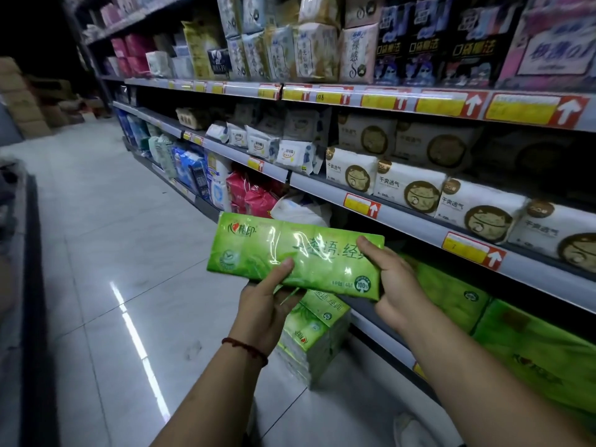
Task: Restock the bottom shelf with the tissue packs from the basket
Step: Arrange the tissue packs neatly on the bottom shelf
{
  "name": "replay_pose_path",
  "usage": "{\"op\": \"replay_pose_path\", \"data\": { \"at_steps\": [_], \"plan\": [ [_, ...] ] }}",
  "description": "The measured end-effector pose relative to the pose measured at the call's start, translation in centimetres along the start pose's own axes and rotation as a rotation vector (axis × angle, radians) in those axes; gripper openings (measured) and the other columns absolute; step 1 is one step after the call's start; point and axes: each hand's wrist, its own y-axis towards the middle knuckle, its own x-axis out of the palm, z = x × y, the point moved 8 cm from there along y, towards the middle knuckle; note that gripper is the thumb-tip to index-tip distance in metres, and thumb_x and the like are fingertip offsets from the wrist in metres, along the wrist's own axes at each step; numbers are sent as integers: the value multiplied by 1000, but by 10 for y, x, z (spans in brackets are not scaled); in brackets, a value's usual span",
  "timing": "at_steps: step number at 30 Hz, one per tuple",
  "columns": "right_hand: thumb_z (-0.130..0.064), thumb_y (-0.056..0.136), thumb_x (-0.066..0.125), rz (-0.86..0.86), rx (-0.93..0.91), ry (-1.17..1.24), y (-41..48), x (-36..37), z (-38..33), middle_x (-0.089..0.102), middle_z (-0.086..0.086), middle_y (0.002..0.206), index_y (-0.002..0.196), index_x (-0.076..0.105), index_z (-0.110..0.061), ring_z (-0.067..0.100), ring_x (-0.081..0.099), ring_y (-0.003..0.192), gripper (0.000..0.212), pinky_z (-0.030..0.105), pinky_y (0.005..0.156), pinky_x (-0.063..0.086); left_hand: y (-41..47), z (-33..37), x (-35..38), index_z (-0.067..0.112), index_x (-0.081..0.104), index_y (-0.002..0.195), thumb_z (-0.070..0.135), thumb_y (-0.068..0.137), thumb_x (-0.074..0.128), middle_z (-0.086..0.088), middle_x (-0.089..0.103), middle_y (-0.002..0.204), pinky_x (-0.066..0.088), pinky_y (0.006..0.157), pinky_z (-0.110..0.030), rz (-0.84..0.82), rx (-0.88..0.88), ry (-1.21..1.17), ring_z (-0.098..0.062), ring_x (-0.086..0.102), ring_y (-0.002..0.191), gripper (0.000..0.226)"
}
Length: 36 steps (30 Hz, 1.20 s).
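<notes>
Both hands hold one flat, bright green plastic-wrapped tissue pack [295, 254] out in front at a slight tilt. Closed on the pack's lower edge, the left hand [264, 304] has its thumb on the printed face, and the right hand [395, 287] clasps the right end, thumb on top. A red cord bracelet [246, 346] circles the left wrist.

Directly below the grip, a stack of matching green tissue packs [311, 340] stands on the pale tiled floor [96, 253]. To the right of the grip, the grey metal bottom shelf [380, 333] already carries large green tissue bundles [503, 324].

Judging by this, the pack is mid-carry, not yet shelved. Next it needs turning to the right and sliding into a gap between the bundles.

No basket is visible. The shelf's depth is in shadow, so free space is hard to judge.
</notes>
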Motion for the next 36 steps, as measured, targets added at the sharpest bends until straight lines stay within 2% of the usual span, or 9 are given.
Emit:
{"op": "replay_pose_path", "data": {
  "at_steps": [6,9,12,15,19,21,29,32,36],
  "plan": [
    [-28,62,89,-182,144,-286,-12,16,20,74,24,109,102,69,-5,35,71,96,50,58,100,54,9,17,-27,11,69,122,26,83,78,-9,75,121,56,98,-49,139,65,-148,-27,70,115,43],
    [-33,62,93,-317,245,-564,-26,25,43,75,17,103,105,65,-10,32,71,88,56,42,83,59,11,27,-44,10,71,122,35,68,87,-10,76,118,55,100,-55,224,114,-121,-29,70,114,62],
    [-46,57,96,-347,234,-687,-28,28,53,76,7,112,117,68,-13,28,72,92,74,46,86,58,11,29,-50,7,71,124,36,70,89,-16,74,121,52,101,-61,182,102,-27,-38,69,115,64],
    [-50,61,93,-331,162,-610,-25,38,52,76,7,117,127,65,-17,26,71,91,79,40,80,57,12,26,-47,1,68,125,33,77,86,-25,72,120,51,99,-67,89,62,68,-47,68,113,60],
    [-25,89,78,-320,126,-480,-30,53,52,78,10,105,120,70,-10,22,71,72,36,29,59,57,10,19,-37,-2,68,123,39,81,84,-29,71,119,50,98,-69,0,16,186,-51,66,112,61],
    [-20,92,74,-291,119,-457,-29,55,53,77,11,100,117,70,-4,22,72,68,30,29,57,57,11,18,-38,-1,68,125,41,84,81,-28,71,119,50,100,-67,-11,-14,220,-50,67,113,61],
    [-27,93,74,-163,115,-339,-15,50,49,79,11,103,120,66,-7,25,75,71,34,37,69,64,9,14,-40,0,73,112,35,79,84,-18,78,103,60,91,-49,-24,-91,483,-39,74,100,49],
    [-29,89,78,-255,202,-439,-17,50,55,77,13,114,121,64,-14,32,74,83,38,51,84,62,11,18,-42,0,74,110,34,79,84,-18,78,101,61,89,-49,11,-46,478,-39,75,98,47],
    [-11,85,80,-334,303,-467,-24,55,74,77,17,110,127,61,-5,38,76,88,46,48,78,64,13,17,-49,7,76,110,47,82,79,-14,79,102,60,93,-47,-33,-96,654,-33,76,97,49]
  ]
}}
